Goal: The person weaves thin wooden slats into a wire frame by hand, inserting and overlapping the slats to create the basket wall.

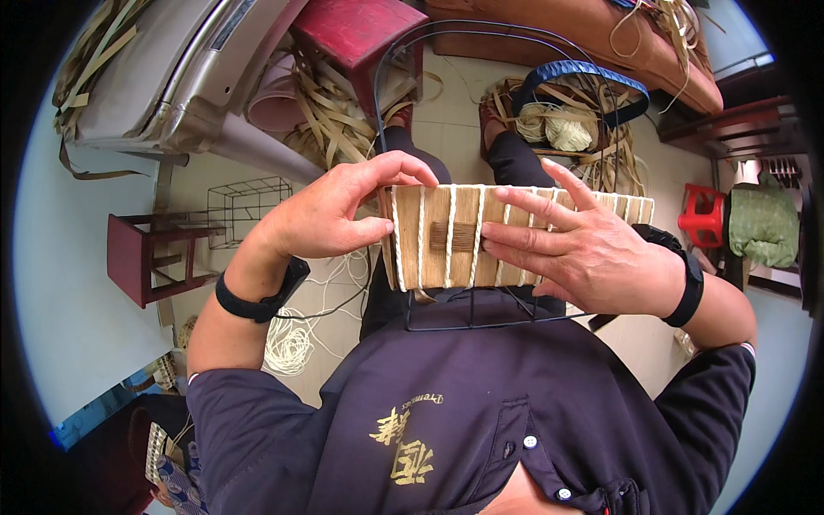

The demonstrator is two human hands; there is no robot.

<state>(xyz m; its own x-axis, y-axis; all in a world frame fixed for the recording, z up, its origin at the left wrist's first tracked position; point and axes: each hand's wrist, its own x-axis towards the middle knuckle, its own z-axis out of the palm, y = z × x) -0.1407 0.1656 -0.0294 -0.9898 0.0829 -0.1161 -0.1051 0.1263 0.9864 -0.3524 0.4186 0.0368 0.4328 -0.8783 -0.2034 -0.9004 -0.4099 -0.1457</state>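
Item one, the woven panel (pixel 446 236): flat tan strips set upright side by side, bound with pale cord, mounted on a dark wire frame (pixel 481 319) that we hold above our lap. We take this panel as our landmark.

Left hand (pixel 330 215): at the panel's left end, thumb on the front face, fingers curled over the top edge, so we have it clamped on the panel. A black band sits on that wrist.

Right hand (pixel 575 245): laid over the panel's right half, fingers spread and flat, fingertips (pixel 491 232) pressing beside a darker cross strip at the middle. It is open against the face rather than closed around anything. A black wristband (pixel 689 287) sits on that wrist.

Beyond the panel, past its top edge: a basket with a blue handle (pixel 584 81), holding a ball of pale cord (pixel 568 130) and loose strips.

Left of the panel, on the floor: a small wire cage frame (pixel 249 206), a dark red stool (pixel 150 257), and a loose coil of white cord (pixel 287 343) below them.

Upper left of the panel: a heap of tan strips (pixel 330 120), a second red stool (pixel 356 34) and a grey machine casing (pixel 163 69).

Right of the panel: a red plastic stool (pixel 702 215) and a green cushion (pixel 764 225) just beside it
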